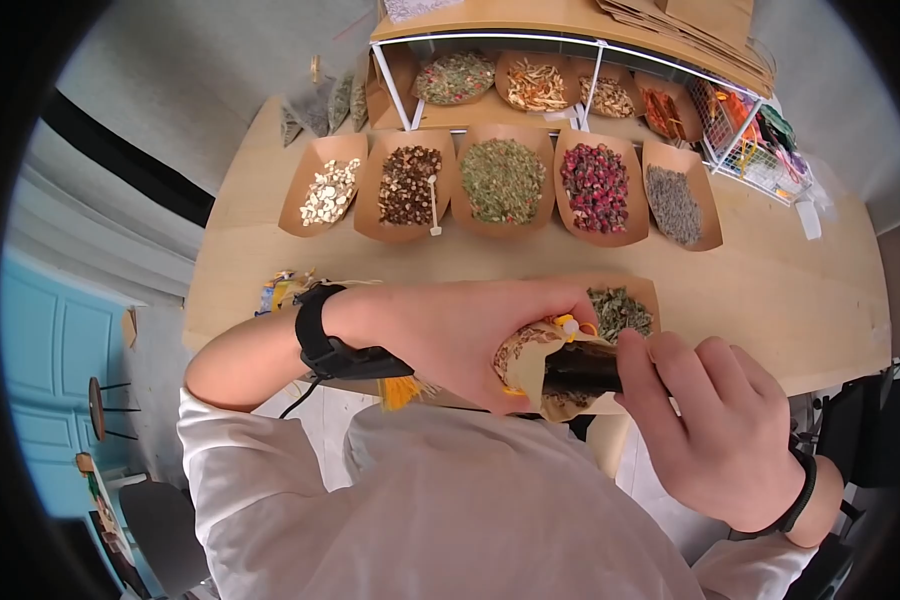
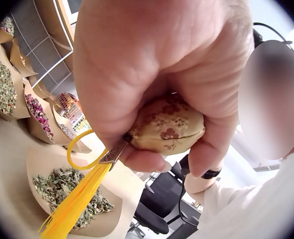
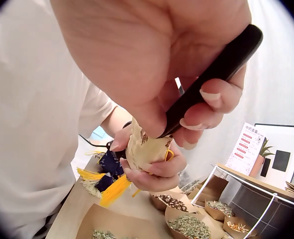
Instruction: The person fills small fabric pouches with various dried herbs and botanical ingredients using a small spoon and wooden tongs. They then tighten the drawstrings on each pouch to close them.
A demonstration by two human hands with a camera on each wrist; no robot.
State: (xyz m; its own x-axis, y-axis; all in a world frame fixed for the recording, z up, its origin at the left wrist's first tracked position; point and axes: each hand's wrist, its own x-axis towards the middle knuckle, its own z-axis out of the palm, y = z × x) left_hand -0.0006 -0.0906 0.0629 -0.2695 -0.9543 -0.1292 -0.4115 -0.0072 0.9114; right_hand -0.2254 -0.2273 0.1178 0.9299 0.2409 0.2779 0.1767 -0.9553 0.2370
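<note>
My left hand (image 1: pixel 440 325) grips a small cream sachet pouch (image 2: pixel 169 124) with a brown floral pattern, fingers and thumb curled round it. A yellow tassel (image 2: pixel 79 204) and a yellow cord loop (image 2: pixel 72 154) hang from the pouch. Its mouth is spread toward the right hand (image 1: pixel 710 430), which holds a tool by its long black handle (image 3: pixel 216 74). The tool's dark, shiny end (image 1: pixel 582 368) sits in the pouch mouth; its tip is hidden inside. Below and just beyond the hands is a paper tray (image 2: pixel 42 164) of dried green leaves (image 2: pixel 67 189).
Paper trays of white slices (image 1: pixel 328 192), brown pieces (image 1: pixel 408 185), green herbs (image 1: pixel 503 180), rosebuds (image 1: pixel 595 188) and lavender-like buds (image 1: pixel 674 203) line the table. Behind them stands a white-framed shelf (image 1: pixel 600 75) with more trays. Dark blue tasselled pouches (image 3: pixel 109 169) lie beside the left forearm.
</note>
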